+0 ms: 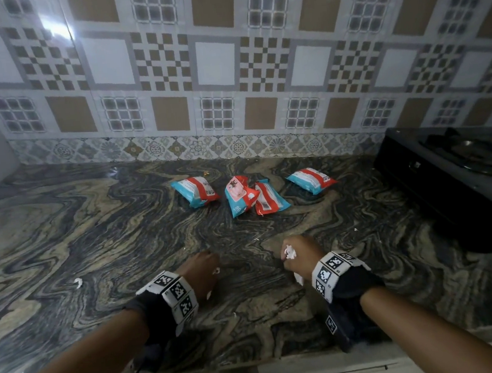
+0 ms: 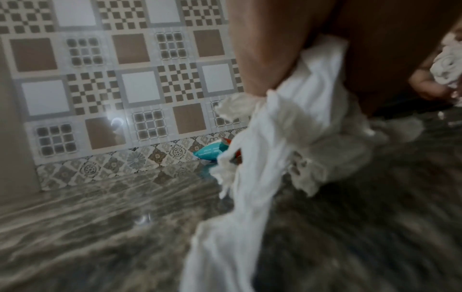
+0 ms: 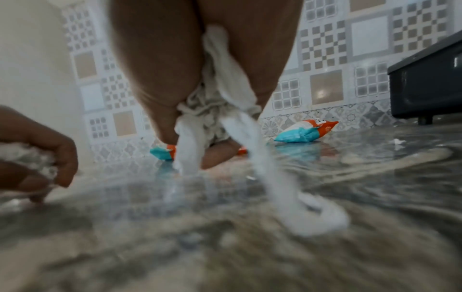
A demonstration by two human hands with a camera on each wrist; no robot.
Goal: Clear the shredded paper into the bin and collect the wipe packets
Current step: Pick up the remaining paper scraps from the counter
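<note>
I have my left hand (image 1: 206, 268) and right hand (image 1: 300, 256) each clenched on shredded paper (image 1: 288, 252), fists low over the tabletop (image 1: 94, 229) so strands don't scatter (no bin in view). The wipe packets (image 1: 241, 195) lie untouched farther back, near the wall.

We see a swirled grey-and-tan stone countertop (image 1: 94, 229) below the grip, a patterned tiled wall (image 1: 216, 64) rising beyond it, and a black stove (image 1: 451, 168) off to the right of the grip, standing against that wall.
</note>
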